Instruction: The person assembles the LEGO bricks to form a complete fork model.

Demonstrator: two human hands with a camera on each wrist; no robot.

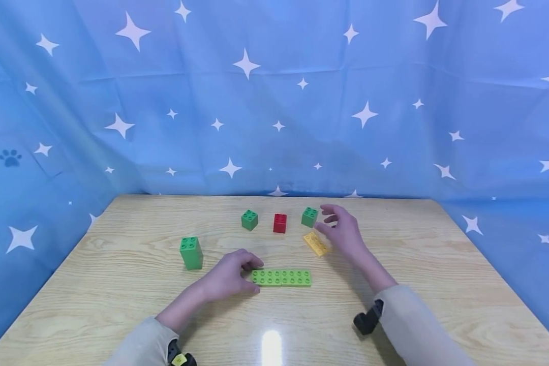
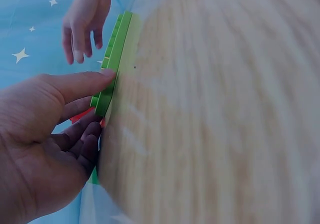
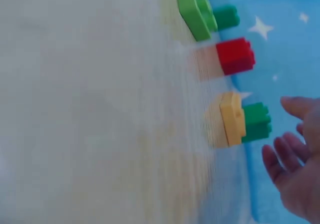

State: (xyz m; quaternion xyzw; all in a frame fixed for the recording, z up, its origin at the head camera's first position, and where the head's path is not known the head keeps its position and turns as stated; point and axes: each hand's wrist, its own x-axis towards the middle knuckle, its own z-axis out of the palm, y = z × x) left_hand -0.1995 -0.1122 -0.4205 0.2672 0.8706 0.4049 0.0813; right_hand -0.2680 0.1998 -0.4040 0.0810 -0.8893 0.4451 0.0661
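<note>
Two light green building bricks (image 1: 281,277) lie end to end in a flat row on the table. My left hand (image 1: 229,273) holds the row's left end, thumb on the near side and fingers on the far side; the left wrist view shows the thumb over the bricks (image 2: 114,64). Farther back, my right hand (image 1: 344,231) hovers with loosely bent fingers beside a small green brick (image 1: 309,217). The right wrist view shows a gap between the right hand (image 3: 300,159) and that green brick (image 3: 257,121). Just nearer than it lies a flat yellow brick (image 1: 315,244).
A red brick (image 1: 280,223) and another small green brick (image 1: 249,219) stand near the back of the wooden table (image 1: 132,284). A taller green block (image 1: 191,253) stands at the left. Behind the table hangs a blue curtain (image 1: 293,137) with white stars.
</note>
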